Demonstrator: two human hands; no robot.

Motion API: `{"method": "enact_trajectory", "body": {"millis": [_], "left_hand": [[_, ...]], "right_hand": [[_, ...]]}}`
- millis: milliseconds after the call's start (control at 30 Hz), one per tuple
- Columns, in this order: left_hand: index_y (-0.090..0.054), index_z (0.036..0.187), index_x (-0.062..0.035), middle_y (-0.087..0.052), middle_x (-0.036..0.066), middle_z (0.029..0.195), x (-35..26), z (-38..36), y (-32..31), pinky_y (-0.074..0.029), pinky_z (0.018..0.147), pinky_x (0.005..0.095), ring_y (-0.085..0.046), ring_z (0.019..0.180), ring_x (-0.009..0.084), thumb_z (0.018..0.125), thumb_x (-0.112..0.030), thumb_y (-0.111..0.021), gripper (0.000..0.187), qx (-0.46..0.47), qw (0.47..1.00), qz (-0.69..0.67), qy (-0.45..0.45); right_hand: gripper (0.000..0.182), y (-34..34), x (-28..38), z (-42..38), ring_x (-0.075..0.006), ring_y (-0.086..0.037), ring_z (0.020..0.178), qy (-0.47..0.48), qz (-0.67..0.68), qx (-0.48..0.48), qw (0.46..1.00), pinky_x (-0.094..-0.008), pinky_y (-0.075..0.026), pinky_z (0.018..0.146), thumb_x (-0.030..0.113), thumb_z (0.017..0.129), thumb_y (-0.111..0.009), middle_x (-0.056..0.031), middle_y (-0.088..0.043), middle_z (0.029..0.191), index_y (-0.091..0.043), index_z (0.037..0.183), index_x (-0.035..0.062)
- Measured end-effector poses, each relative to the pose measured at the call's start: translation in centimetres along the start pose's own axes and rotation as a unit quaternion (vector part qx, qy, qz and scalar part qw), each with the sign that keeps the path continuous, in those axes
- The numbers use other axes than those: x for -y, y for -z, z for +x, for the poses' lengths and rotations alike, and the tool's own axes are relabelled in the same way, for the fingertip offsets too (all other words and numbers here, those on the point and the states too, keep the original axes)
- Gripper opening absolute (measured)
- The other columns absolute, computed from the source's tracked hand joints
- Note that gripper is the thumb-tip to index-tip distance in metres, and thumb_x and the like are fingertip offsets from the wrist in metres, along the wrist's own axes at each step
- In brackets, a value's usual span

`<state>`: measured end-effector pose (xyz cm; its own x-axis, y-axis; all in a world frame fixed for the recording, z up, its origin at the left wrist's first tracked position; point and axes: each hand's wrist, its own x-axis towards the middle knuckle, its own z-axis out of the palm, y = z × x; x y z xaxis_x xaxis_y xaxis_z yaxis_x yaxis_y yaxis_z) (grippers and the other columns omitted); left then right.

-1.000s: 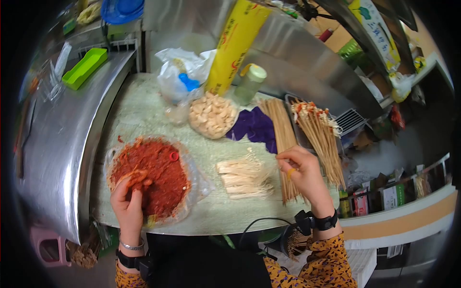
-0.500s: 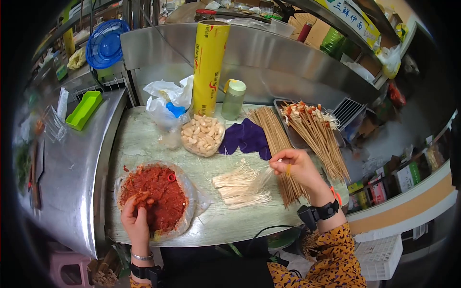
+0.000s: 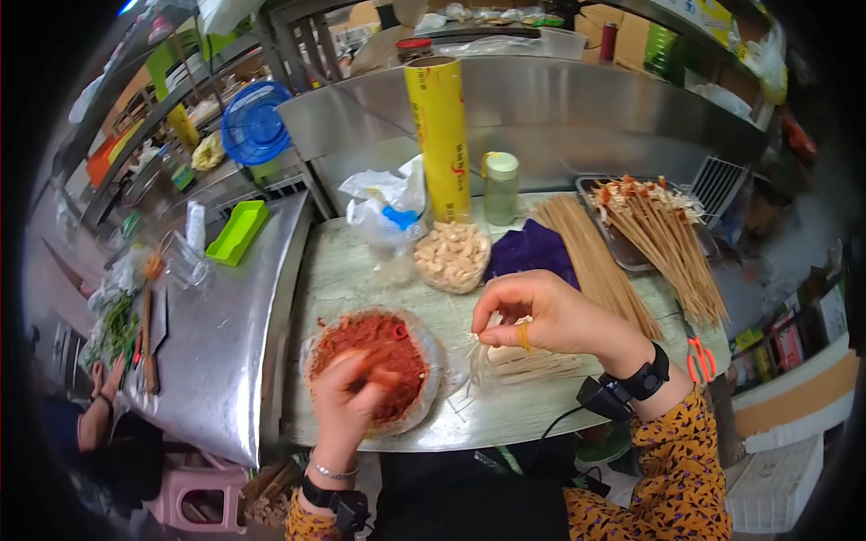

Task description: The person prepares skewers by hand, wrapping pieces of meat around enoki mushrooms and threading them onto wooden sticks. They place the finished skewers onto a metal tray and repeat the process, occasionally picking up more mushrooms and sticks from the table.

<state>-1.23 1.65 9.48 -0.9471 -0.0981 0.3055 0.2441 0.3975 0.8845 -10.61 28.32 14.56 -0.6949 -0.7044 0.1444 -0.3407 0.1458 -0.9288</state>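
Note:
My left hand (image 3: 352,388) hovers over a bag-lined bowl of red chili paste (image 3: 374,347), its fingers reddened and blurred by motion. My right hand (image 3: 532,316) pinches a small bunch of thin white strands (image 3: 480,362), which dangle from the fingertips. Beneath and behind that hand lies a pile of enoki-like strands (image 3: 532,365), partly hidden. A tub of peeled garlic cloves (image 3: 451,255) and a dark purple cloth (image 3: 532,252) are just beyond. Bare wooden skewers (image 3: 595,261) lie to the right, beside a tray of loaded skewers (image 3: 663,225).
A tall yellow roll (image 3: 440,135) and a green-lidded bottle (image 3: 501,189) stand at the back. Orange-handled scissors (image 3: 700,359) lie at the right edge. On the left steel counter are a green tray (image 3: 236,233) and greens, with another person's hand (image 3: 108,379) nearby.
The view has swung left, so the table appears further right. My right hand has lifted the strands off the pile toward the paste bowl. My left hand has risen from the paste.

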Motion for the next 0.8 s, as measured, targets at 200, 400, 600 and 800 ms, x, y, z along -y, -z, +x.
{"method": "enact_trajectory", "body": {"millis": [200,400,600,800], "left_hand": [[-0.064,0.097,0.0012,-0.053,-0.002,0.076,-0.3,0.7,-3.9,-0.050,0.065,0.0211,-0.056,0.070,0.0041,0.076,0.007,-0.060,0.021,0.216,0.943,-0.219,0.129],[-0.063,0.097,0.0010,-0.057,0.000,0.081,0.6,-0.2,-4.3,-0.044,0.057,0.0195,-0.055,0.065,0.0056,0.078,0.006,-0.059,0.020,0.183,0.973,-0.129,0.058],[-0.060,0.099,0.0031,-0.062,0.005,0.085,1.5,-0.9,-4.2,-0.047,0.057,0.0206,-0.057,0.064,0.0082,0.081,0.005,-0.056,0.019,0.057,0.919,-0.354,0.164],[-0.058,0.100,0.0025,-0.063,0.007,0.089,3.2,-1.4,-3.7,-0.049,0.065,0.0238,-0.060,0.076,0.0110,0.084,0.003,-0.053,0.016,0.049,0.908,-0.385,0.157]], "right_hand": [[0.010,-3.2,0.5,2.3,-0.0112,-0.059,0.075,0.064,-0.026,0.054,0.996,-0.0237,-0.050,0.066,0.003,0.077,-0.065,-0.0036,-0.061,0.083,-0.062,0.086,0.0023],[0.009,-4.6,-0.1,2.5,-0.0121,-0.059,0.078,0.079,0.003,0.034,0.996,-0.0253,-0.049,0.067,0.002,0.076,-0.064,-0.0036,-0.060,0.085,-0.061,0.085,0.0023],[0.014,-7.4,-3.3,1.1,-0.0199,-0.061,0.079,0.123,-0.037,-0.116,0.985,-0.0282,-0.048,0.071,-0.002,0.070,-0.068,-0.0064,-0.062,0.086,-0.061,0.081,0.0037],[0.026,-8.7,-4.3,1.2,-0.0261,-0.058,0.088,0.195,-0.087,-0.102,0.972,-0.0342,-0.047,0.075,0.005,0.069,-0.071,-0.0089,-0.059,0.097,-0.060,0.093,0.0038]]}}
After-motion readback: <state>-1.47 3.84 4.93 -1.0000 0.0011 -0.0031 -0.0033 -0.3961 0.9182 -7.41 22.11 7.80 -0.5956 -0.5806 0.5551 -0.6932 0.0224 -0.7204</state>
